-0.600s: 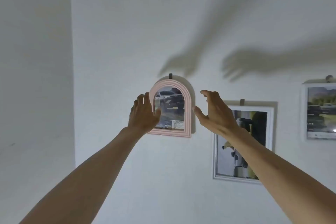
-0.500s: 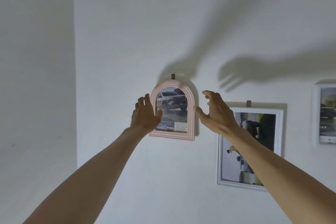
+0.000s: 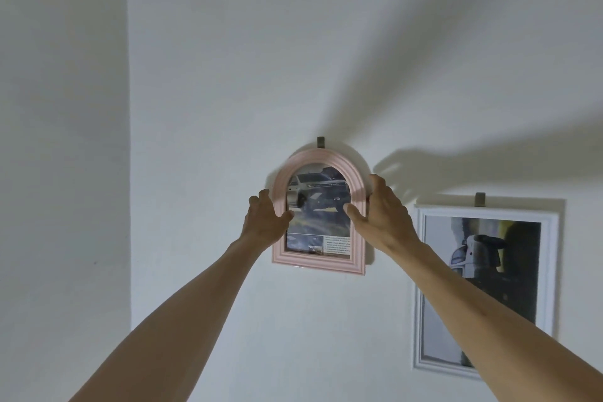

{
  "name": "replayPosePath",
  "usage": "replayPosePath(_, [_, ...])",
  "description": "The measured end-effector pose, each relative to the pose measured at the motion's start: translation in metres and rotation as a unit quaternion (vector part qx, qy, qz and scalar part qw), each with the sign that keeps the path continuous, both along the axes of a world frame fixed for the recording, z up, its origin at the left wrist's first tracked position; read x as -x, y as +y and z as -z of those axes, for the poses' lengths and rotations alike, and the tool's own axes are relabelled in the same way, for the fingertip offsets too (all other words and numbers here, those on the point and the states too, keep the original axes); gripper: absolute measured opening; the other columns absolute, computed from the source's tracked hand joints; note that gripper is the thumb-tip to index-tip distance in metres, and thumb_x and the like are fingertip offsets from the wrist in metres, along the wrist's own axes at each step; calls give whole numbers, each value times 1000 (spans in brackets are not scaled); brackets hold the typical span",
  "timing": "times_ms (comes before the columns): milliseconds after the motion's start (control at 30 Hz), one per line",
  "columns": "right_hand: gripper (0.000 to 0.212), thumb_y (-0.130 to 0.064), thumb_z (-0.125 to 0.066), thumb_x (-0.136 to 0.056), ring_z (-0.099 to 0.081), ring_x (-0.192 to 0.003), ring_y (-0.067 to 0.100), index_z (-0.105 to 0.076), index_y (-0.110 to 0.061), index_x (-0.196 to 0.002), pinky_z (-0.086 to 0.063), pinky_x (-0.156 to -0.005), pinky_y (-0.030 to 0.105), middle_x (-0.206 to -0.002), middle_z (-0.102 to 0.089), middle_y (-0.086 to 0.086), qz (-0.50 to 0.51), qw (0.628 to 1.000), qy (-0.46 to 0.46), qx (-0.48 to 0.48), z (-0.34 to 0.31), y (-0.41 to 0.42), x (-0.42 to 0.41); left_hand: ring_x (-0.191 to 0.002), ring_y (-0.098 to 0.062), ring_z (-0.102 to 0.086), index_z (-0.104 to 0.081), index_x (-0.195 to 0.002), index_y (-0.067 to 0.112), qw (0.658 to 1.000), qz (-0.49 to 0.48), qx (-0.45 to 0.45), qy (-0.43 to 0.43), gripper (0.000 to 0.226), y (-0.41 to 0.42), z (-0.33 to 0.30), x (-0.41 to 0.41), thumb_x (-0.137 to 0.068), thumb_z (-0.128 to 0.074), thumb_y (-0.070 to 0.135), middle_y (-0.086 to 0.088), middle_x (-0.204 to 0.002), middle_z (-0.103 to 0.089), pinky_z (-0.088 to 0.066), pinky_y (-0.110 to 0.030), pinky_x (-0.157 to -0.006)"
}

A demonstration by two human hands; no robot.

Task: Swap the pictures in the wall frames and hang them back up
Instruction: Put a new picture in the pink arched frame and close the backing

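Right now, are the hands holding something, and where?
Yes: the pink arched frame, by its two side edges. Left hand grips the left edge, right hand the right.

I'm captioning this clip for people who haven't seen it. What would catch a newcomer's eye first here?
First, the pink arched frame hanging from a hook at the centre of the white wall, with the left hand and right hand gripping its two sides. Next, the white rectangular frame lower right, partly hidden by the right forearm. Long arm shadows fan across the wall above.
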State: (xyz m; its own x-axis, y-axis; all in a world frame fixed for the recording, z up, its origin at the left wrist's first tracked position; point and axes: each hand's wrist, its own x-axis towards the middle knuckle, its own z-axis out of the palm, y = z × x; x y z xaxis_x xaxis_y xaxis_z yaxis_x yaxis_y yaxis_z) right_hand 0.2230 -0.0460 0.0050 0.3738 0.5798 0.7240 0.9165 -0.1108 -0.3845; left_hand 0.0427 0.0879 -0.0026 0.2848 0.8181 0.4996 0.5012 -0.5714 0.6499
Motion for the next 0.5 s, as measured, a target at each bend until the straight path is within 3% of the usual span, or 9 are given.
replayPosePath(200, [59,-25,-66,-93,-60,-107,32,-36,-8,-140,-44,-79,33,-117,-60,13,8,1000,-12,-11,6,17,2,-121,-29,-53,-41,-141,12,996,19,5,-88,59,21,2,2,-91,-63,34,-13,-132,-55,-43,-39,-100])
replayPosePath(367, [50,-27,-67,-91,-61,-97,28,-42,-16,-132,-47,-77,34,-105,-62,5,7,999,31,-21,4,18,1,-107,-26,-59,-54,-130,11,993,52,8,-104,49,26,-1,15,-89,-67,36,-9,-118,-62,-49,-37,-87])
replayPosePath(500, [44,-27,-68,-89,-60,-89,25,-43,-19,-124,-48,-74,34,-99,-62,1,15,999,36,-29,-2,13,9,-96,-20,-58,-58,-124,13,988,89,13,-128,46,27,-4,26,-87,-70,38,-6,-111,-62,-42,-25,-70])
